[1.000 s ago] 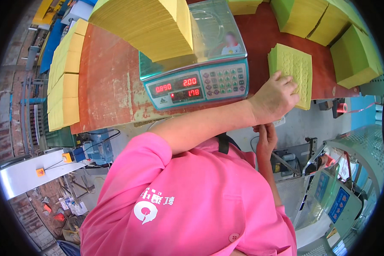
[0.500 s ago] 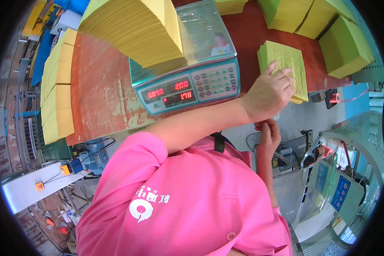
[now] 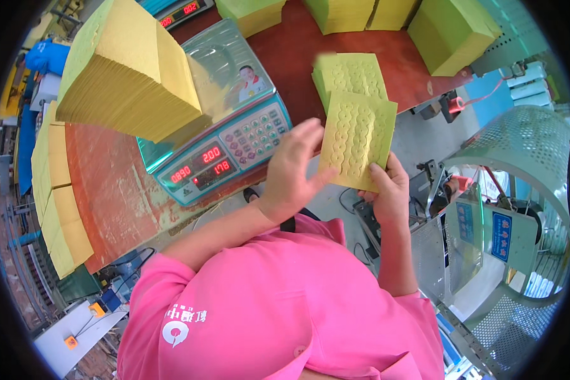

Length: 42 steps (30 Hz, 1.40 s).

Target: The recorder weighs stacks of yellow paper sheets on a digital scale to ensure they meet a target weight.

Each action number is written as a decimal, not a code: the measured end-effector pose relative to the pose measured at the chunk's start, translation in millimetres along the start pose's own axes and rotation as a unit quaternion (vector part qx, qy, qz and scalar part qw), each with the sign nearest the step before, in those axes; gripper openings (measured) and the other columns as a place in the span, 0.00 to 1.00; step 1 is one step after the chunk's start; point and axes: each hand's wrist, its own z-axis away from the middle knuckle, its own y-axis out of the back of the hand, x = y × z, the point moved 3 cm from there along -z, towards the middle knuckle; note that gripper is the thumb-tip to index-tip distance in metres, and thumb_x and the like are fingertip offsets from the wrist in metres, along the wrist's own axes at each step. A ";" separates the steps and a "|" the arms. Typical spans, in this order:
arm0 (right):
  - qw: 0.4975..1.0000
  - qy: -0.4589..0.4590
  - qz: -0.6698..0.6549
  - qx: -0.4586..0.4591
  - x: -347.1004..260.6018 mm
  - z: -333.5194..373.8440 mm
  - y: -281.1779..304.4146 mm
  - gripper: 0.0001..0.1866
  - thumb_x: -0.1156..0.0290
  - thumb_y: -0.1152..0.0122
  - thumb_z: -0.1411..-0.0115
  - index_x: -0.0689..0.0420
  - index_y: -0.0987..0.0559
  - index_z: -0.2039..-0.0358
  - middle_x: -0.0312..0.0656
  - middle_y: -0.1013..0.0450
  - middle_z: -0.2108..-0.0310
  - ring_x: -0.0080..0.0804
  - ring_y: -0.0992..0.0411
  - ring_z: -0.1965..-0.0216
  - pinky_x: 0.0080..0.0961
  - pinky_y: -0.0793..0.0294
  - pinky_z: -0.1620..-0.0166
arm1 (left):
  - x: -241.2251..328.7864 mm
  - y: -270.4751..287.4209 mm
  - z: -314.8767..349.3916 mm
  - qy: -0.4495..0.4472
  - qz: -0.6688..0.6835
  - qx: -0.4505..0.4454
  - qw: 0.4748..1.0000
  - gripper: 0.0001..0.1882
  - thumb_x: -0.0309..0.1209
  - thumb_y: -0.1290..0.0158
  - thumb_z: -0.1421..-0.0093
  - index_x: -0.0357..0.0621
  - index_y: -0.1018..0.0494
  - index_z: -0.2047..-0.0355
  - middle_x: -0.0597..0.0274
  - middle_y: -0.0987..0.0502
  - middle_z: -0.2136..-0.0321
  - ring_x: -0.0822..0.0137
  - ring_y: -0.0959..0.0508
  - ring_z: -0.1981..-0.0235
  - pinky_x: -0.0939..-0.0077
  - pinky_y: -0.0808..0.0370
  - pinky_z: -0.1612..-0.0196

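My right hand (image 3: 391, 180) grips the lower right corner of a yellow-green paper sheet (image 3: 360, 139) embossed with rows of round shapes; whether it is one sheet or several I cannot tell. My left hand (image 3: 292, 171) is open beside the sheet's left edge, fingers apart and slightly blurred. Its thumb reaches the lower left edge, but contact is unclear. Behind the held sheet, partly covered by it, a short stack of the same paper (image 3: 356, 71) lies near the table edge.
On the red table (image 3: 117, 190) a teal digital scale (image 3: 256, 136) carries a tall yellow paper stack (image 3: 145, 69). More stacks line the left edge (image 3: 60, 202) and the back (image 3: 453, 38). A second scale (image 3: 177, 14) stands behind. At right is a perforated metal guard (image 3: 519, 139).
My left hand has come off the short stack and moved left, opening. My right hand has risen, now holding the embossed sheet in front of the stack. The whole view has shifted.
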 end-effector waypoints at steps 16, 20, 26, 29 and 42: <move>0.904 0.346 0.176 -0.179 -146.4 3.6 -169.5 0.17 0.79 0.42 0.42 0.67 0.24 0.52 0.35 0.26 0.68 0.17 0.32 0.70 0.15 0.33 0.65 | 44.0 231.5 -52.3 0.209 0.215 0.100 0.949 0.09 0.32 0.44 0.36 0.40 0.25 0.72 0.73 0.28 0.80 0.83 0.31 0.78 0.84 0.33 0.75; 0.902 0.358 0.072 -0.232 -206.1 -9.6 -271.3 0.27 0.76 0.39 0.43 0.66 0.31 0.43 0.38 0.25 0.71 0.19 0.32 0.71 0.20 0.32 0.68 | 30.8 324.7 -95.1 0.147 0.135 0.160 0.967 0.14 0.40 0.43 0.39 0.44 0.26 0.75 0.70 0.25 0.80 0.79 0.28 0.79 0.84 0.33 0.76; 0.880 0.365 0.112 -0.284 -215.7 -49.2 -347.6 0.28 0.74 0.39 0.42 0.65 0.32 0.42 0.35 0.28 0.75 0.18 0.34 0.75 0.19 0.36 0.72 | -50.6 383.8 -119.8 0.223 0.139 0.115 0.958 0.14 0.42 0.43 0.39 0.49 0.27 0.76 0.71 0.26 0.82 0.80 0.29 0.83 0.86 0.37 0.80; 0.875 0.373 0.165 -0.262 -206.5 -58.9 -356.4 0.27 0.73 0.39 0.42 0.63 0.31 0.42 0.30 0.32 0.79 0.15 0.38 0.78 0.17 0.41 0.74 | -67.2 380.6 -114.2 0.265 0.133 0.094 0.951 0.14 0.43 0.43 0.39 0.51 0.27 0.77 0.72 0.27 0.84 0.80 0.30 0.84 0.85 0.38 0.81; 0.822 0.470 0.267 -0.180 -189.8 -68.6 -349.0 0.24 0.71 0.36 0.45 0.61 0.26 0.47 0.37 0.25 0.77 0.23 0.30 0.75 0.23 0.29 0.67 | -79.0 365.3 -102.6 0.279 0.135 0.074 0.948 0.14 0.42 0.44 0.39 0.49 0.28 0.76 0.70 0.28 0.83 0.77 0.31 0.82 0.83 0.39 0.80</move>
